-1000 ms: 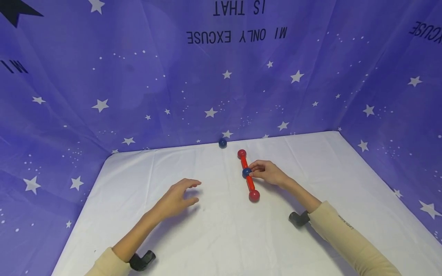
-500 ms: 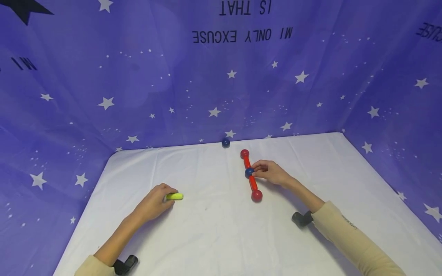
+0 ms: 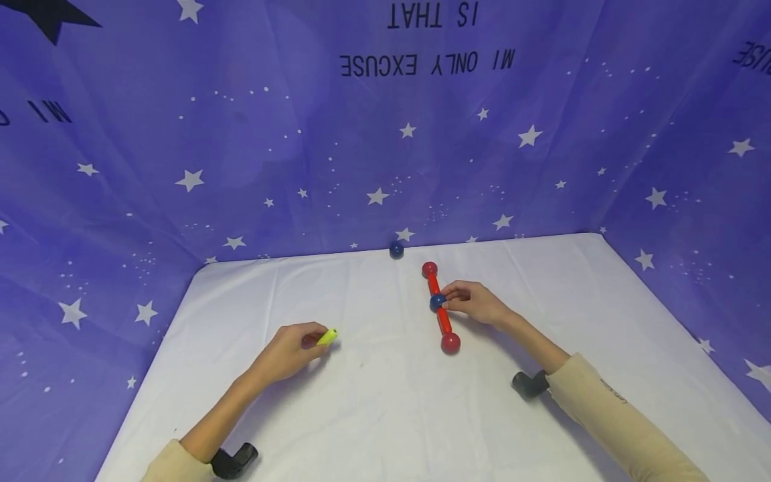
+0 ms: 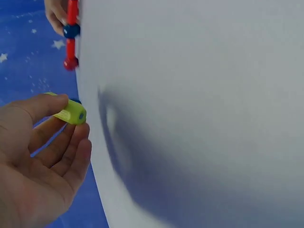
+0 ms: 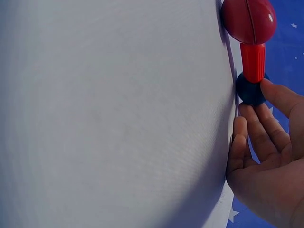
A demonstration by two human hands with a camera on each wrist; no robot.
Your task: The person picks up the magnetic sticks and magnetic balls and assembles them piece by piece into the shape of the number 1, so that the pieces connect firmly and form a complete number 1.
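A straight chain of two red rods (image 3: 444,321) lies on the table, joined at a blue ball (image 3: 437,302) and ending in a red ball (image 3: 450,343) near me and a smaller-looking red ball (image 3: 430,268) at the far end. My right hand (image 3: 478,304) pinches the blue middle ball between thumb and fingertips. Left of the chain, my left hand (image 3: 292,351) holds a short yellow-green rod (image 4: 71,113) between thumb and fingers, above the table and apart from the chain. In the left wrist view the rod's end shows a small dark round spot.
Another blue ball (image 3: 396,250) sits at the table's back edge, left of the chain. The white-clothed table (image 3: 373,415) meets a purple star-printed curtain (image 3: 313,167) at the back and sides. Black wrist mounts (image 3: 530,385) hang under both forearms.
The left hand, at first holding nothing visible, came to grip the yellow-green rod; since then it has moved right with the rod's end tilted away. The right hand stays on the blue ball.
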